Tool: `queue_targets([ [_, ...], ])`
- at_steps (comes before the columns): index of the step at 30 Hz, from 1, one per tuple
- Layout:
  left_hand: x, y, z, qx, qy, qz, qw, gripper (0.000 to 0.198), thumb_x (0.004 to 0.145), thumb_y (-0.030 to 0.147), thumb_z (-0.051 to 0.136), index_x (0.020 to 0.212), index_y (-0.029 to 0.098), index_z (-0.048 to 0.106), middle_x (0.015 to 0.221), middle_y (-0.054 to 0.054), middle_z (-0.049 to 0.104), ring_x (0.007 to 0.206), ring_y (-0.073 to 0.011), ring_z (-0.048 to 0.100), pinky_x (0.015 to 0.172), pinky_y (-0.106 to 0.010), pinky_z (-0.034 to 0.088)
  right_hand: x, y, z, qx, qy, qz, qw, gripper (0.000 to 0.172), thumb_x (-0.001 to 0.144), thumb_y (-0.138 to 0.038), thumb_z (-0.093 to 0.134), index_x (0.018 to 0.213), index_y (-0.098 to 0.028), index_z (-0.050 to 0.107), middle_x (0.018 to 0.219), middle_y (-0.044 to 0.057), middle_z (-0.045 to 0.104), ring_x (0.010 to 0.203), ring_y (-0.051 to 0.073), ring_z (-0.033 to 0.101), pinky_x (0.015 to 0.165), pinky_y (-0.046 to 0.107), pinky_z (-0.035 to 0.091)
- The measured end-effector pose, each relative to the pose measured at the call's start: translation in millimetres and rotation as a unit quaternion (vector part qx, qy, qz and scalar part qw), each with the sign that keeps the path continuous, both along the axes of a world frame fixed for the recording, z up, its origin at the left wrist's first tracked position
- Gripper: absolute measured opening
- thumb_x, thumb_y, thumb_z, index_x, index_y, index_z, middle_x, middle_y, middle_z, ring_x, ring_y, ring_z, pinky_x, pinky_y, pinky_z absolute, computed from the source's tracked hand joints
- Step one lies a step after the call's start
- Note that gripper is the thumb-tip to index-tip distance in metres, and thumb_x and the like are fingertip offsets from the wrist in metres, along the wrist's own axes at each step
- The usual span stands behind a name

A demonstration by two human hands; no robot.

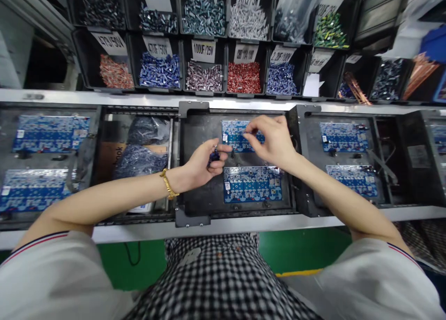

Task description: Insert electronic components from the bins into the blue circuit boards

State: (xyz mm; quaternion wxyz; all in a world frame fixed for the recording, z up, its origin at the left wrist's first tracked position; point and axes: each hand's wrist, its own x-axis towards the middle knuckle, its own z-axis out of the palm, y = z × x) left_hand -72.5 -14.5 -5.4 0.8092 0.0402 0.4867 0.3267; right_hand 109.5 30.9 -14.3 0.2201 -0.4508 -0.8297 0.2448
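Note:
My left hand (202,166) is half curled, palm up, around a small bunch of dark blue capacitors (214,156). It hovers just left of the two blue circuit boards in the black tray (200,129). Over the upper circuit board (235,128) is my right hand (273,139), thumb and forefinger pinched together near the board's surface. Whatever is between those fingertips is too small to make out, and the hand covers the board's right part. Nearer to me lies the lower circuit board (252,184), flat in the same tray.
Black bins with labels and loose components, such as blue capacitors (159,70) and red ones (243,77), line the back. More boards sit in trays at left (50,133) and right (344,138). Bagged dark parts (142,157) lie left of my tray. A metal rail (237,225) runs along the front.

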Motion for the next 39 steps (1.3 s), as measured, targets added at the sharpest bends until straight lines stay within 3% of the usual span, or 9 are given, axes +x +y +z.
queue_targets([
  [2, -1, 0, -2.9, -0.045, -0.018, -0.027, 0.998, 0.034, 0.088, 0.023, 0.035, 0.057, 0.014, 0.046, 0.051, 0.003, 0.033, 0.035, -0.0040, 0.024, 0.034, -0.015, 0.017, 3, 6, -14.0, 0.011, -0.076, 0.055, 0.996, 0.010, 0.086, -0.024, 0.050, 0.086, -0.018, 0.058, 0.090, 0.004, 0.066, 0.085, 0.019, 0.059, 0.078, 0.035, 0.028],
  [5, 3, -1, -3.8, -0.075, -0.044, -0.035, 0.996, 0.029, 0.085, 0.019, 0.035, 0.056, 0.016, 0.037, 0.052, 0.003, 0.028, 0.037, -0.0052, 0.025, 0.034, -0.015, 0.015, 4, 12, -27.0, -0.005, -0.125, 0.124, 0.984, 0.010, 0.086, -0.022, 0.047, 0.086, -0.018, 0.057, 0.095, 0.005, 0.065, 0.091, 0.021, 0.058, 0.075, 0.034, 0.024],
  [16, 7, -6, -10.2, -0.021, 0.006, -0.029, 0.999, 0.020, 0.091, 0.011, 0.045, 0.086, 0.007, 0.064, 0.071, -0.001, 0.047, 0.051, -0.0029, 0.039, 0.043, -0.013, 0.026, -1, 15, -22.8, 0.024, -0.200, 0.172, 0.964, 0.017, 0.087, -0.018, 0.039, 0.089, -0.016, 0.056, 0.095, 0.007, 0.063, 0.090, 0.023, 0.055, 0.077, 0.036, 0.020],
  [21, 9, -6, -14.3, -0.030, 0.030, -0.017, 0.999, 0.015, 0.087, 0.007, 0.053, 0.081, 0.004, 0.067, 0.076, -0.007, 0.059, 0.048, -0.0004, 0.035, 0.041, -0.014, 0.020, -1, 14, -24.1, 0.051, -0.216, 0.175, 0.959, 0.019, 0.089, -0.018, 0.038, 0.091, -0.015, 0.056, 0.096, 0.007, 0.064, 0.085, 0.022, 0.054, 0.076, 0.035, 0.020],
  [27, 9, -3, -15.5, -0.036, 0.026, -0.007, 0.999, 0.021, 0.089, 0.015, 0.056, 0.072, 0.004, 0.063, 0.063, -0.002, 0.051, 0.042, 0.0012, 0.029, 0.038, -0.013, 0.014, -6, 9, -25.1, 0.104, -0.275, 0.180, 0.939, 0.025, 0.090, -0.011, 0.035, 0.091, -0.014, 0.060, 0.097, 0.010, 0.065, 0.084, 0.022, 0.055, 0.079, 0.038, 0.022],
  [30, 10, -3, -15.6, -0.048, 0.031, -0.004, 0.998, 0.025, 0.090, 0.020, 0.056, 0.071, 0.005, 0.060, 0.060, 0.001, 0.046, 0.040, 0.0012, 0.028, 0.037, -0.012, 0.013, -6, 6, -20.4, 0.072, -0.252, 0.150, 0.953, 0.023, 0.092, -0.018, 0.039, 0.089, -0.015, 0.061, 0.097, 0.008, 0.067, 0.084, 0.022, 0.057, 0.081, 0.039, 0.022],
  [33, 14, -2, -14.9, -0.050, 0.031, 0.004, 0.998, 0.028, 0.090, 0.027, 0.056, 0.070, 0.006, 0.057, 0.059, 0.002, 0.043, 0.040, 0.0006, 0.029, 0.036, -0.012, 0.014, -4, 1, -7.7, -0.005, -0.154, 0.111, 0.982, 0.017, 0.090, -0.029, 0.050, 0.091, -0.016, 0.062, 0.096, 0.005, 0.070, 0.084, 0.020, 0.061, 0.079, 0.036, 0.024],
  [36, 20, -2, -11.5, -0.024, 0.002, 0.001, 1.000, 0.028, 0.090, 0.029, 0.056, 0.070, 0.009, 0.053, 0.061, 0.002, 0.045, 0.041, 0.0001, 0.030, 0.037, -0.012, 0.015, 0, -6, 5.7, -0.067, -0.072, 0.103, 0.990, 0.014, 0.086, -0.029, 0.054, 0.087, -0.018, 0.063, 0.090, 0.002, 0.071, 0.084, 0.018, 0.063, 0.076, 0.033, 0.026],
  [39, 26, -1, -7.2, -0.039, -0.036, -0.025, 0.998, 0.029, 0.096, 0.026, 0.042, 0.077, 0.008, 0.054, 0.065, -0.001, 0.049, 0.043, -0.0013, 0.034, 0.037, -0.012, 0.018, 8, -6, 7.4, -0.049, -0.096, 0.086, 0.990, 0.013, 0.084, -0.025, 0.050, 0.083, -0.018, 0.062, 0.086, 0.002, 0.070, 0.080, 0.018, 0.061, 0.075, 0.034, 0.024],
])
